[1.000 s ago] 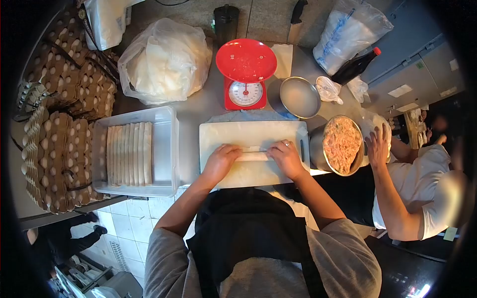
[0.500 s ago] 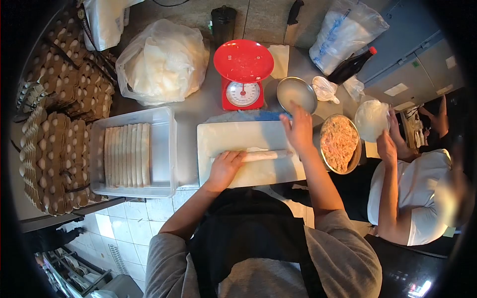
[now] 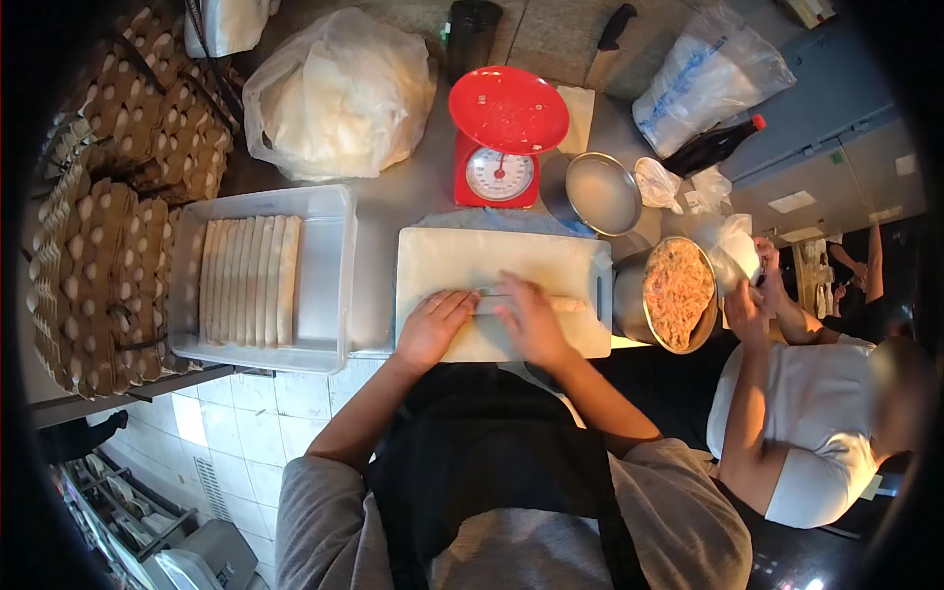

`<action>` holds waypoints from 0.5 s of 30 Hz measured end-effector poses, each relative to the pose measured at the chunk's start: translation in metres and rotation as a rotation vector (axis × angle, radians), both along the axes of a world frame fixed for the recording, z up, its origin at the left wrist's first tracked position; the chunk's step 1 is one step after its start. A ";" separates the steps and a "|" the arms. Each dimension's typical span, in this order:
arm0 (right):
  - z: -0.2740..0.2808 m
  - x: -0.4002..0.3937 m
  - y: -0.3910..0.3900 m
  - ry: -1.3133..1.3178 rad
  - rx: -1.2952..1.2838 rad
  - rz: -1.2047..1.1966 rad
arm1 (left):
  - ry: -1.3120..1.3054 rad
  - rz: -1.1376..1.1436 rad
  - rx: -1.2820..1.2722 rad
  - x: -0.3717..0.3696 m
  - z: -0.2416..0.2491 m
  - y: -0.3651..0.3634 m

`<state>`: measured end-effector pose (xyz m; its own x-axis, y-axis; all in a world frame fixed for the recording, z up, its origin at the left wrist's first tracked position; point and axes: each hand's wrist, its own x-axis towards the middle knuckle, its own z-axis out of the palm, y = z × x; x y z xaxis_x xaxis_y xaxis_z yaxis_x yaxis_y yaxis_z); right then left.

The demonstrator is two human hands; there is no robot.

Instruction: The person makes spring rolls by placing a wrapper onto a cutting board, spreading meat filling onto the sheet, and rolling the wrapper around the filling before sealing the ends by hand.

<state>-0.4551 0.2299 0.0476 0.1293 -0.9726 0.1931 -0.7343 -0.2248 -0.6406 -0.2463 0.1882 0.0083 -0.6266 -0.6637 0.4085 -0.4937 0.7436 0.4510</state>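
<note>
A long, pale raw spring roll (image 3: 565, 305) lies crosswise on the white cutting board (image 3: 501, 251). My left hand (image 3: 434, 326) rests over its left end, fingers curled down onto it. Over the middle of the roll is my right hand (image 3: 532, 320), slightly blurred, its fingers spread and apparently touching the wrapper. At the roll's right end, some pinkish filling shows. Beyond the board's right side, a metal bowl holds orange-pink shredded filling (image 3: 678, 293). A smaller metal bowl (image 3: 602, 193) with cloudy liquid stands behind the board.
To the left, a clear plastic box (image 3: 329, 285) holds several rolls in a row, beside stacked egg trays (image 3: 98, 285). A red scale (image 3: 500, 177), a bag of wrappers (image 3: 339, 93) and a dark bottle (image 3: 718, 147) stand behind. A co-worker (image 3: 787, 403) handles a plastic bag at right.
My right hand has come from the liquid bowl down to the roll. My left hand stays on the roll's left end. The co-worker's hands have moved with the plastic bag.
</note>
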 end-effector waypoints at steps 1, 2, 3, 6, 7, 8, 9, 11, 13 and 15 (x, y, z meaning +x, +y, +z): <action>-0.006 0.007 0.003 0.075 -0.014 0.063 | 0.015 0.001 0.013 0.000 0.000 0.000; -0.009 0.005 0.006 0.151 -0.024 0.052 | 0.030 0.000 0.028 0.000 0.000 0.001; -0.011 0.002 0.009 0.226 -0.035 0.038 | 0.021 0.004 0.028 0.001 0.001 0.002; -0.013 -0.016 0.022 0.331 -0.038 -0.044 | 0.007 0.017 0.026 0.000 0.003 0.001; -0.014 -0.021 0.025 0.346 -0.032 -0.077 | 0.007 0.019 0.030 0.001 0.003 0.001; -0.018 -0.020 0.025 0.331 -0.064 -0.086 | 0.005 0.019 0.036 0.001 0.003 0.002; -0.017 -0.013 0.023 0.284 -0.055 -0.053 | 0.012 0.016 0.039 0.001 0.003 0.003; -0.012 0.005 0.012 0.186 -0.046 0.016 | 0.023 0.014 0.036 0.001 0.005 0.002; -0.013 0.017 0.003 0.153 -0.120 0.104 | 0.045 0.020 0.041 0.003 0.004 0.000; -0.010 0.025 -0.002 0.090 -0.101 0.178 | 0.080 0.051 0.057 0.004 0.000 0.001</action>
